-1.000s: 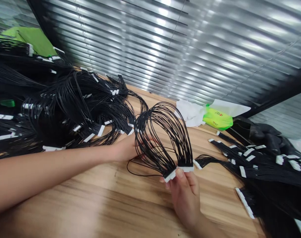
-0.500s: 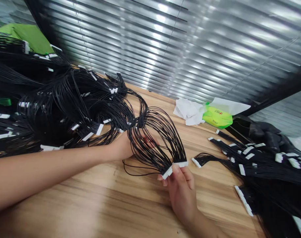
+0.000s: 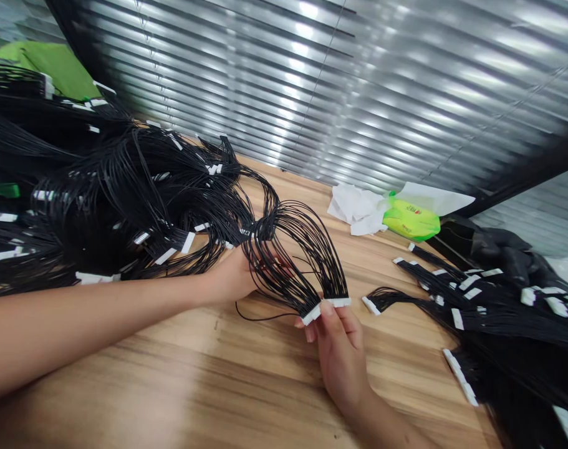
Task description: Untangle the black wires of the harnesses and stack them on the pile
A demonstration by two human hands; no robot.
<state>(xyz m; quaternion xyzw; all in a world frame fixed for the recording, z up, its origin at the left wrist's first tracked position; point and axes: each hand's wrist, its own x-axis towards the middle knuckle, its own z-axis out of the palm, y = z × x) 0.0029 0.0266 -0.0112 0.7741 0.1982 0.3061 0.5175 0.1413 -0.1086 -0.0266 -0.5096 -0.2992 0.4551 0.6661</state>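
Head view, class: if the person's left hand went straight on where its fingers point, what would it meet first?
The left hand would probably first meet the fanned thin black wires just past its fingers, though depth is unclear.

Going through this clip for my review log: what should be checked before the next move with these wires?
Right hand grip on the white connectors: ok, both pinched and held up.
Left hand on the black wires: cannot tell, the wires cover part of it and its grip is hidden.
Stray wire: not ok, one thin wire hangs out below the bundle.
Bundle clear of the left pile: cannot tell, the wires narrow and run into the pile.
Wires seated in the connectors: cannot tell, too small to see.
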